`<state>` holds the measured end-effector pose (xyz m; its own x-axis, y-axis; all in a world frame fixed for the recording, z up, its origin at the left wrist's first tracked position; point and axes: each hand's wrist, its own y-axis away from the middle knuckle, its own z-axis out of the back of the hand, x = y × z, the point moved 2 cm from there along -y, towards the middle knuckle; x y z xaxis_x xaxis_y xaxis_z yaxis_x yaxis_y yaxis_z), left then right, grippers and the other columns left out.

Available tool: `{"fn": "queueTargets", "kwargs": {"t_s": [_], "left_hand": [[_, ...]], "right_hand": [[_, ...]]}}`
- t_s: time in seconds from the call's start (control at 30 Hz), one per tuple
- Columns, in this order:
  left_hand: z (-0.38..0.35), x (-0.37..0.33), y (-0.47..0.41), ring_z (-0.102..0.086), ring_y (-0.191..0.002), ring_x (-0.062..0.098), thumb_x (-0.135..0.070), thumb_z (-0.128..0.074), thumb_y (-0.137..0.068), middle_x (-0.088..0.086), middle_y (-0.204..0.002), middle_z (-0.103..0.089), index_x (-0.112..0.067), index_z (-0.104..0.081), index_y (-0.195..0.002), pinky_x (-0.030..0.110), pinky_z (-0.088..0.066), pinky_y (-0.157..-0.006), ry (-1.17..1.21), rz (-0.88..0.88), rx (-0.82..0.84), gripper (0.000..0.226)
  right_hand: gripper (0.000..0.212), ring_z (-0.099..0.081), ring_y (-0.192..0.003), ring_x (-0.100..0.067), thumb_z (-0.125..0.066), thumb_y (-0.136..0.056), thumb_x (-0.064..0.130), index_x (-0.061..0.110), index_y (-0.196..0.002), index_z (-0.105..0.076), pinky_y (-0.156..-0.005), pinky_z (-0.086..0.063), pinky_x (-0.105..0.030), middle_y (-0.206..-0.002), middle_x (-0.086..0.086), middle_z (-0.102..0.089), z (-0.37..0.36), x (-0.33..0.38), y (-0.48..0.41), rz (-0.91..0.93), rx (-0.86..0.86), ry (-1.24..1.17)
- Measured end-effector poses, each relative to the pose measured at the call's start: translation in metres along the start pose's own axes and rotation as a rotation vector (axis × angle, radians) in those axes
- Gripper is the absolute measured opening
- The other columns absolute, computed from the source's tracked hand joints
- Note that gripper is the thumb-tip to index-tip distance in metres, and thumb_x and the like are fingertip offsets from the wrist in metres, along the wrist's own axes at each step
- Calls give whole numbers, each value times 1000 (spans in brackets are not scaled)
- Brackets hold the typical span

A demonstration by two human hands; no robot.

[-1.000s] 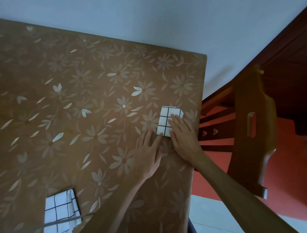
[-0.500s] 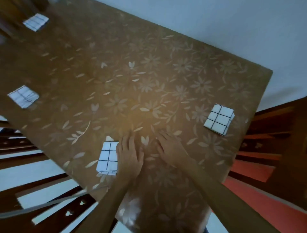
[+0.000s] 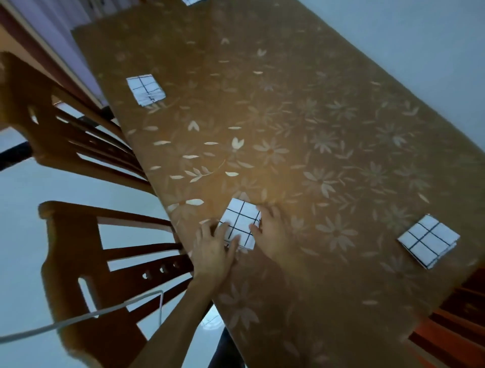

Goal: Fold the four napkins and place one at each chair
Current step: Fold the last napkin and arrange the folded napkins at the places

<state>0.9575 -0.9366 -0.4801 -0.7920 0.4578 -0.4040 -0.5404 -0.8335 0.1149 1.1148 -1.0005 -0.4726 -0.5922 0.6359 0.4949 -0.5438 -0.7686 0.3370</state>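
A folded white napkin with a black grid (image 3: 240,222) lies near the left edge of the brown flowered table (image 3: 301,131). My left hand (image 3: 214,249) rests flat on its near left corner, fingers straight. My right hand (image 3: 273,233) touches its right edge with fingers laid flat. A second folded napkin (image 3: 428,240) lies by the table's right edge. A third napkin (image 3: 145,89) sits farther along the left edge. A corner of a fourth napkin (image 3: 192,1) shows at the top of the frame.
Two wooden chairs stand along the table's left side, a near chair (image 3: 99,265) and a far chair (image 3: 55,131). A white cable (image 3: 78,320) crosses the near chair. A reddish chair part (image 3: 451,331) shows at the lower right. Pale floor lies to the left.
Both hands moved from the right-edge napkin to the napkin by the left edge and now lie on it. The view swung left, bringing the two left chairs into sight.
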Motion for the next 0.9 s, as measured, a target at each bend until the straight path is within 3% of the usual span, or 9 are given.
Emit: {"fn": "queueTargets", "kwargs": {"t_s": [0.1,0.23,0.4,0.47,0.53,0.63,0.73,0.8,0.9], "left_hand": [[4,0,-4,-60,-102,27,-44,-54,-95,6,-122,-53,-23,-66,-114,43,-56,-80,95,62,38,31],[6,9,-2,-66,-85,24,-39,-45,-99,2,-116,-62,-25,-63,-112,38,-54,-67,151,122,89,26],[13,20,0,-65,-83,18,-36,-50,-99,-3,-102,-69,-27,-64,-107,25,-39,-59,200,130,65,18],[14,22,-2,-66,-87,18,-36,-53,-98,-3,-104,-70,-27,-63,-113,24,-41,-61,228,142,83,20],[14,24,-3,-66,-92,20,-36,-57,-96,-1,-109,-68,-26,-62,-118,28,-50,-65,209,146,95,25],[8,27,-6,-59,-104,29,-31,-70,-85,9,-119,-56,-17,-64,-120,39,-54,-76,-36,-34,3,38],[2,29,-15,-43,-136,36,-30,-63,-85,19,-149,-43,-10,-50,-141,53,-39,-110,-173,-211,-1,60],[-2,31,-18,-30,-147,29,-36,-47,-92,16,-159,-31,-7,-36,-150,50,-30,-117,-254,-262,46,65],[-8,42,-14,-16,-152,25,-42,-30,-98,13,-163,-18,-7,-21,-155,54,-24,-118,-328,-267,162,68]], "right_hand": [[56,-50,-124,-23,-64,-89,22,18,-141,-45,-105,-36,-31,-145,0,-38,-2,14,-12,70,39,-64],[58,-36,-139,-22,-64,-84,4,11,-140,-48,-116,-27,-29,-150,-4,-38,-13,31,-26,236,71,-79],[55,-34,-137,-16,-61,-89,3,13,-142,-47,-98,-5,4,-151,0,-37,-14,38,-32,331,88,-2],[56,-32,-138,-17,-61,-89,4,12,-142,-46,-102,-7,0,-152,-1,-37,-11,40,-30,365,78,18],[60,-34,-137,-22,-67,-85,6,13,-141,-47,-113,-21,-18,-151,-1,-39,-13,39,-29,401,38,84],[68,-40,-136,-26,-77,-76,12,12,-138,-50,-105,-41,-40,-151,-4,-42,-21,37,-26,438,-68,253],[55,-34,-143,-26,-59,-88,15,7,-141,-47,-113,-33,-39,-155,-12,-36,-31,34,-20,573,-66,420],[53,-26,-147,-25,-36,-97,22,5,-147,-39,-116,-30,-41,-158,-14,-28,-38,25,-15,600,-9,505],[55,-20,-149,-23,-26,-102,31,6,-151,-31,-119,-23,-43,-160,-12,-24,-46,13,-12,558,55,535]]}}
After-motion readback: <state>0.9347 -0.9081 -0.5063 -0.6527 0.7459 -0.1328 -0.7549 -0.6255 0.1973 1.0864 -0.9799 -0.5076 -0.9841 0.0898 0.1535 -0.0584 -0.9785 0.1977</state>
